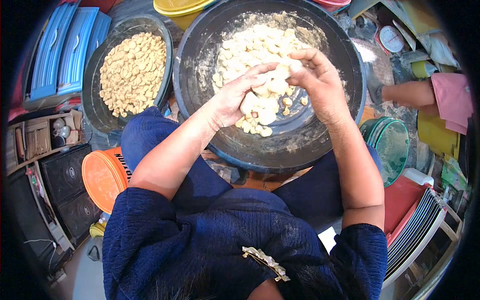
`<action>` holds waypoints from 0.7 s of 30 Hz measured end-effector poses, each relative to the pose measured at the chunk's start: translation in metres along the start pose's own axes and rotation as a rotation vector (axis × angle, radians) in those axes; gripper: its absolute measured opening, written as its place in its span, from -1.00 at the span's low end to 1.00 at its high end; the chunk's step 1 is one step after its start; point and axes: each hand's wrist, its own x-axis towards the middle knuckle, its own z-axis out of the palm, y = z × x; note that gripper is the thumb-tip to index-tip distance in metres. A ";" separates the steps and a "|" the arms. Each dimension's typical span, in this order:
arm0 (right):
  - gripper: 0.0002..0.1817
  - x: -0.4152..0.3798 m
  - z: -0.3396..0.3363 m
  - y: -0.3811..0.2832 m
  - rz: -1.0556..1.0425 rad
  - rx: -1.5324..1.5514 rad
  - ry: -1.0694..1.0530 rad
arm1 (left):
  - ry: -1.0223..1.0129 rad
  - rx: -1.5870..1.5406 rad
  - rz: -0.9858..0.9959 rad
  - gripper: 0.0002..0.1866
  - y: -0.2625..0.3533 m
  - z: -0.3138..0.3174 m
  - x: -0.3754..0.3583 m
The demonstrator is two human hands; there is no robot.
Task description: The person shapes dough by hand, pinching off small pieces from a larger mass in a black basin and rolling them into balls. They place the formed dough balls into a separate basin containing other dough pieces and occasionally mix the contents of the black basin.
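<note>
Over a large black basin (197, 107), my left hand (235, 97) is closed around a pale lump of dough (272, 87). The thumb and fingers of my right hand (322, 82) pinch a small piece of dough (294, 66) at the lump's upper end, close to my left fingertips. Beneath both hands lies a heap of small pale dough pieces (250, 47), with a few loose ones on the basin floor. Flour-like powder coats parts of the basin's inside. My left palm is partly hidden by the dough.
A smaller dark basin (89, 92) full of flattened, tan pieces (132, 70) stands at the left. An orange bucket (102, 180) is by my left knee and a green bucket (392, 150) by my right. Another person's leg (410, 94) extends in from the right.
</note>
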 end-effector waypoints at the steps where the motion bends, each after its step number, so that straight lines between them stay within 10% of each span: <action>1: -0.81 -0.001 0.002 0.003 -0.010 0.034 -0.054 | -0.009 -0.086 0.000 -0.58 -0.001 0.000 0.000; 9: -0.77 0.004 -0.011 0.000 -0.156 -0.074 0.196 | -0.041 0.204 -0.126 -0.56 -0.004 -0.021 0.003; 12: -0.69 0.010 -0.027 -0.006 -0.440 -0.688 0.150 | -0.056 0.124 -0.114 -0.56 -0.003 -0.012 0.001; 16: -0.74 -0.010 -0.002 -0.007 -0.275 -0.570 -0.395 | -0.051 0.029 0.026 -0.50 -0.008 -0.009 0.007; 21: -0.66 0.001 -0.012 -0.003 -0.207 -0.671 -0.110 | -0.176 0.011 -0.056 -0.47 -0.003 -0.006 0.003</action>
